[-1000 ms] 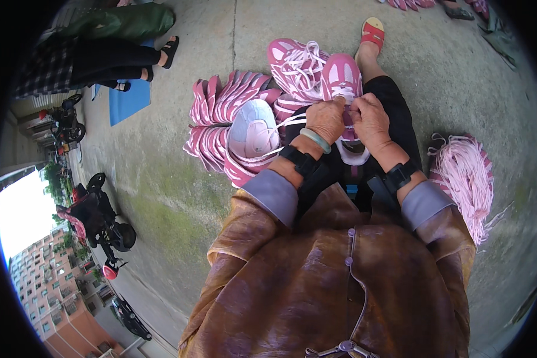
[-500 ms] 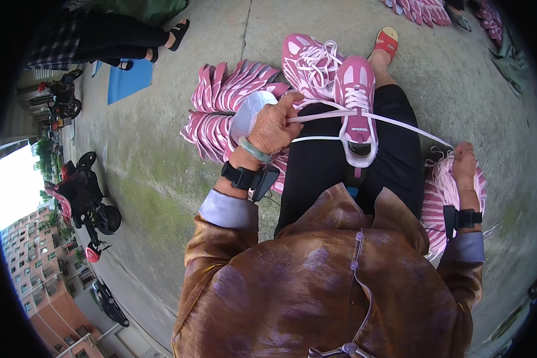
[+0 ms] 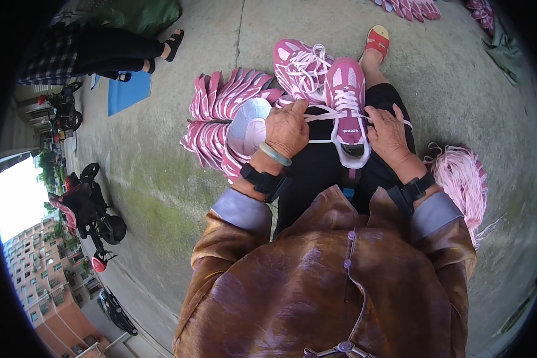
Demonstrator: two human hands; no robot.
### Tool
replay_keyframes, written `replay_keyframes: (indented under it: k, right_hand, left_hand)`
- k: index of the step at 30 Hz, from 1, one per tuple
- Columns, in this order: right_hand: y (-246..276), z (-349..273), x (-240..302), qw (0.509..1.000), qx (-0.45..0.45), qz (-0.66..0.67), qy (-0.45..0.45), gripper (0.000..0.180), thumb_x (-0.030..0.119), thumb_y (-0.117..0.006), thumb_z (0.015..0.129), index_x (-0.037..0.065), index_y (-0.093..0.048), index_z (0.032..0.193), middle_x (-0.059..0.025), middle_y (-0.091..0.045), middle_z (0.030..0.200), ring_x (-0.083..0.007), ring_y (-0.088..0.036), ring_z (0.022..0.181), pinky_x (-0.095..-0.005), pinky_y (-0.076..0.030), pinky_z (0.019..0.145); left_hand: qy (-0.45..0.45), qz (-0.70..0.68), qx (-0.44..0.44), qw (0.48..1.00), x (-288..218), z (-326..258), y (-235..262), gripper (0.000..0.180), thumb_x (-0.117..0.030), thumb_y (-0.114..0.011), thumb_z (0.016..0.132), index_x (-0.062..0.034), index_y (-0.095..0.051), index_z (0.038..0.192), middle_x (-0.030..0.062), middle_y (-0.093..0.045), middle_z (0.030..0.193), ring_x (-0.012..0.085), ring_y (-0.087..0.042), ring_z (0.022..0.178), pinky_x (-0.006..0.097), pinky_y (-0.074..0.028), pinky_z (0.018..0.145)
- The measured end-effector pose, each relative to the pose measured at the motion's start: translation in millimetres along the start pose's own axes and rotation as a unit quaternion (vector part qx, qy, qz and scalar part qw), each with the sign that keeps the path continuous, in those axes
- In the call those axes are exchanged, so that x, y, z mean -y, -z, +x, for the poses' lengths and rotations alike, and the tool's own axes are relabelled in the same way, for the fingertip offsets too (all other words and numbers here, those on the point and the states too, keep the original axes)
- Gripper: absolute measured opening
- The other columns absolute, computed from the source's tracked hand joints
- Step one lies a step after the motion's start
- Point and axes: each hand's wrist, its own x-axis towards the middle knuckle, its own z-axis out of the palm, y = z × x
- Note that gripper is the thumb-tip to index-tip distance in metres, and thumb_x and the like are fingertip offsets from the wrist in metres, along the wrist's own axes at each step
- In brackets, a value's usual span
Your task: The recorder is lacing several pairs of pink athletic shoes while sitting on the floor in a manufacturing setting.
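Observation:
A pink and white sneaker upper (image 3: 347, 89) lies over my lap, toe pointing away, with white lace crossing its tongue. On its left, my left hand (image 3: 287, 130) is closed around a white shoelace (image 3: 321, 113) that runs to the upper's eyelets. My right hand (image 3: 390, 136) is close against the right side of the upper, thumb and forefinger pinched at the lace there while the other fingers stretch out. Another laced pink upper (image 3: 301, 67) lies just beyond, partly behind the first.
Rows of stacked pink uppers (image 3: 227, 98) lie on the left, with a pale-lined piece (image 3: 247, 128) beside my left hand. A bundle of pale pink laces (image 3: 459, 179) rests on the right. A person in black trousers (image 3: 110, 51) stands far left near a blue sheet (image 3: 128, 92).
My right hand has come in from the lace bundle at the far right to the side of the upper. My left hand has shifted slightly right, still on the lace.

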Motion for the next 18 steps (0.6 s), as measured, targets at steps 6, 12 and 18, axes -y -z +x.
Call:
replay_keyframes:
  k: [6, 12, 18]
  right_hand:
    - [-1.8, -1.1, 0.0, 0.991, -0.121, 0.048, 0.012, 0.025, 0.010, -0.049, 0.074, 0.003, -0.051, 0.097, -0.0099, -0.058, 0.079, -0.0250, -0.056, 0.078, -0.0404, -0.034, 0.087]
    - [-1.9, 0.4, 0.7, 0.982, -0.170, 0.077, 0.021, 0.021, 0.009, -0.051, 0.073, 0.003, -0.053, 0.093, -0.0118, -0.059, 0.075, -0.0271, -0.056, 0.071, -0.0380, -0.039, 0.071]
    - [0.6, 1.7, 1.1, 0.981, -0.168, 0.098, 0.014, 0.018, 0.007, -0.051, 0.072, 0.003, -0.054, 0.088, -0.0120, -0.060, 0.073, -0.0275, -0.057, 0.067, -0.0362, -0.040, 0.068]
  left_hand:
    - [0.013, -0.027, -0.277, 0.960, 17.4, 18.5, -7.2, 0.009, -0.013, -0.055, 0.074, -0.0059, -0.055, 0.078, 0.0138, -0.056, 0.069, 0.0326, -0.053, 0.063, 0.040, -0.041, 0.059]
    - [0.334, -0.317, -0.089, 0.883, 22.6, 17.6, -17.5, 0.059, -0.054, -0.033, 0.085, -0.0051, -0.052, 0.058, 0.0107, -0.047, 0.043, 0.0235, -0.043, 0.035, 0.033, -0.035, 0.037]
    - [0.275, -0.803, -0.053, 0.526, 4.4, 16.1, -27.6, 0.064, -0.062, -0.023, 0.084, -0.0058, -0.051, 0.070, 0.0085, -0.056, 0.060, 0.0133, -0.041, 0.037, 0.024, -0.032, 0.036]
